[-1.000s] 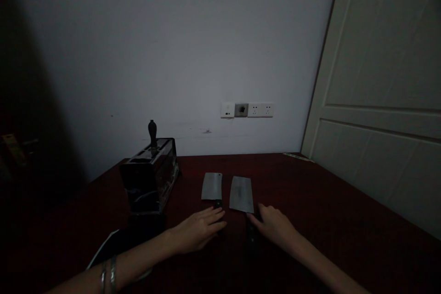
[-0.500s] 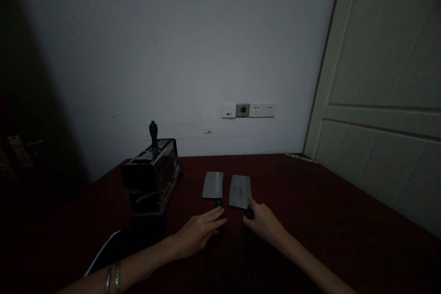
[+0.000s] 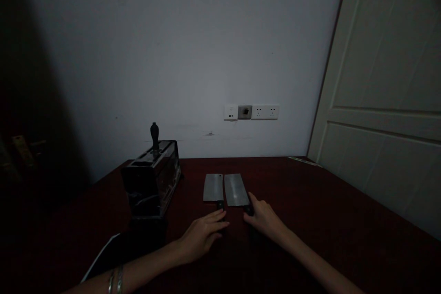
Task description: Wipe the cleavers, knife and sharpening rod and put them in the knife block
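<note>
Two cleavers lie side by side on a dark red table (image 3: 310, 202), blades pointing away from me. My left hand (image 3: 203, 234) rests flat with fingers stretched over the handle of the left cleaver (image 3: 212, 187). My right hand (image 3: 263, 218) is curled around the dark handle of the right cleaver (image 3: 236, 190), whose blade nearly touches the left one. Both handles are mostly hidden under my hands.
A dark knife block (image 3: 151, 179) stands at the left with one black handle (image 3: 155, 136) sticking up. A white-edged flat object (image 3: 103, 252) lies near my left forearm. Wall sockets (image 3: 251, 112) sit behind the table, a door (image 3: 389, 101) at the right.
My right hand has slid the right cleaver leftward, closing the gap between the two blades. My left hand has stayed over the left cleaver's handle.
</note>
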Demonstrator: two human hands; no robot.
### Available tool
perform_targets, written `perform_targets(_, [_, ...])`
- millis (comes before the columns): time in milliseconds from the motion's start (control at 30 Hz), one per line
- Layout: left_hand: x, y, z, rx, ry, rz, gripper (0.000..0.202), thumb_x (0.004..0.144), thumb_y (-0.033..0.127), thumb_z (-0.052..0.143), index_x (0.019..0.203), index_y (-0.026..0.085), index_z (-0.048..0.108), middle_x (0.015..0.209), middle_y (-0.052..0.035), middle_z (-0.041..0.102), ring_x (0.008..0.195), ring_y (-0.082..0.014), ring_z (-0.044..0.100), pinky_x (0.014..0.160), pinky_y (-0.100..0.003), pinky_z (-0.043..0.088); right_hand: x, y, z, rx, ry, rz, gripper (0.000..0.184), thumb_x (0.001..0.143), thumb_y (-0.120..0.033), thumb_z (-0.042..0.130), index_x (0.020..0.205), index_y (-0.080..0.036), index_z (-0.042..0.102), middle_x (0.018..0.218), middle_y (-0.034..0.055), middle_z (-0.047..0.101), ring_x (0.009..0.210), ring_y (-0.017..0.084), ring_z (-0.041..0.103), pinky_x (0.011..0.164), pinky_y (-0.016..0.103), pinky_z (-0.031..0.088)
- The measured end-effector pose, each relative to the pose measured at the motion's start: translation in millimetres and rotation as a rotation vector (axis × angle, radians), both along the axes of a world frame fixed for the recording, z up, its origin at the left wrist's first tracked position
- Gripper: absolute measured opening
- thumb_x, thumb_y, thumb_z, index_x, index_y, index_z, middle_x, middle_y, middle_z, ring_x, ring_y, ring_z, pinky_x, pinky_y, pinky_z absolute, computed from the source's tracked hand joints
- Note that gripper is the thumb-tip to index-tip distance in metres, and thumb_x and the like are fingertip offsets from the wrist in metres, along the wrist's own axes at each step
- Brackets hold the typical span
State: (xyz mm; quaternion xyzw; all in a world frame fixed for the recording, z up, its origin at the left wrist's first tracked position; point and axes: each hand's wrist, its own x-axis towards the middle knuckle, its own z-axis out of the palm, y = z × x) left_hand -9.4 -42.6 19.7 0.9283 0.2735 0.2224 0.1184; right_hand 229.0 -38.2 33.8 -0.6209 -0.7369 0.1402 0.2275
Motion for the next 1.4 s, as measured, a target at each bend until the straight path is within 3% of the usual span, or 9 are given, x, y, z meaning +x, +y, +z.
perform_targets(267, [7.9, -1.6, 4.2, -0.160, -0.117, 0.104, 0.051, 0.065, 0.000, 0.053, 0.110, 0.023, 0.060, 0.127, -0.0080, 0.051, 0.119, -0.0206, 0.045, 0.097, -0.045, 0.038, 4.7, 3.4, -4.8, 0.020, 0.029, 0.045, 0.051, 0.074, -0.026, 0.050, 0.123, -0.010, 0.042, 0.083, 0.0105, 0.067, 0.074, 0.023, 0.065, 0.063, 0.028, 0.042])
perform_targets(567, [16.8, -5.4, 9.8, -0.100, -0.112, 0.190, 0.044, 0.062, 0.001, 0.052, 0.099, 0.021, 0.064, 0.125, -0.0092, 0.052, 0.116, -0.0208, 0.048, 0.096, -0.040, 0.041, 1.5, 1.8, -5.4, -0.040, -0.035, -0.070, 0.070, 0.074, -0.034, 0.054, 0.133, -0.006, 0.030, 0.093, 0.0171, 0.065, 0.091, 0.028, 0.062, 0.074, 0.032, 0.043])
perform_targets(667, [14.6, -12.8, 51.6, 0.100, -0.140, 0.132, 0.039, 0.069, 0.003, 0.048, 0.099, 0.021, 0.063, 0.121, -0.0072, 0.053, 0.114, -0.0187, 0.047, 0.094, -0.038, 0.042, 11.7, 6.5, -0.7, -0.053, -0.020, -0.120, 0.076, 0.075, -0.050, 0.050, 0.133, -0.004, 0.030, 0.095, 0.0199, 0.064, 0.091, 0.030, 0.062, 0.074, 0.035, 0.043])
perform_targets(767, [-4.4, -7.3, 124.2, 0.399, -0.178, 0.108, 0.036, 0.077, 0.007, 0.044, 0.107, 0.020, 0.057, 0.117, -0.0078, 0.054, 0.110, -0.0182, 0.047, 0.091, -0.038, 0.043, 25.4, 11.9, 5.0, -0.030, 0.084, -0.133, 0.070, 0.078, -0.054, 0.042, 0.129, -0.006, 0.037, 0.088, 0.0161, 0.065, 0.082, 0.027, 0.063, 0.072, 0.035, 0.043])
perform_targets(867, [-41.2, 20.7, 198.3, 0.716, -0.270, 0.407, 0.030, 0.080, 0.014, 0.045, 0.108, 0.017, 0.055, 0.113, -0.0082, 0.052, 0.108, -0.0200, 0.046, 0.092, -0.041, 0.040, 34.4, 15.5, 6.7, -0.022, 0.246, -0.108, 0.060, 0.081, -0.050, 0.037, 0.123, -0.007, 0.043, 0.075, 0.0103, 0.066, 0.069, 0.023, 0.063, 0.066, 0.032, 0.044])
perform_targets(967, [-83.6, 63.4, 240.6, 0.744, -0.277, 0.832, 0.046, 0.076, 0.027, 0.054, 0.119, 0.012, 0.046, 0.119, -0.0139, 0.046, 0.114, -0.0270, 0.040, 0.093, -0.044, 0.037, 36.7, 17.3, 2.8, -0.020, 0.344, -0.084, 0.054, 0.081, -0.046, 0.037, 0.115, -0.007, 0.050, 0.069, 0.0084, 0.065, 0.065, 0.021, 0.061, 0.063, 0.030, 0.044])
perform_targets(1033, [-106.4, 90.5, 247.2, 0.578, -0.236, 0.995, 0.066, 0.069, 0.038, 0.062, 0.124, 0.007, 0.039, 0.119, -0.0181, 0.046, 0.113, -0.0301, 0.041, 0.091, -0.044, 0.038, 36.5, 18.0, -0.7, -0.020, 0.367, -0.070, 0.052, 0.079, -0.045, 0.038, 0.110, -0.007, 0.054, 0.066, 0.0073, 0.064, 0.063, 0.021, 0.059, 0.059, 0.030, 0.043])
perform_targets(1167, [-129.2, 121.9, 235.2, 0.223, -0.201, 1.066, 0.084, 0.065, 0.043, 0.065, 0.127, 0.000, 0.029, 0.105, -0.0195, 0.057, 0.100, -0.0280, 0.054, 0.083, -0.037, 0.043, 37.3, 18.2, -4.6, -0.053, 0.396, -0.067, 0.048, 0.078, -0.044, 0.037, 0.103, -0.009, 0.058, 0.055, 0.0029, 0.058, 0.053, 0.018, 0.055, 0.050, 0.027, 0.040])
perform_targets(1400, [-129.2, 123.3, 227.3, -0.117, -0.403, 0.866, 0.039, 0.070, 0.030, 0.063, 0.101, 0.010, 0.052, 0.070, -0.0052, 0.065, 0.066, -0.0179, 0.063, 0.066, -0.029, 0.048, 40.1, 17.0, -11.0, -0.067, 0.389, -0.035, 0.046, 0.078, -0.042, 0.034, 0.099, -0.011, 0.061, 0.049, 0.0004, 0.053, 0.050, 0.016, 0.053, 0.048, 0.025, 0.039])
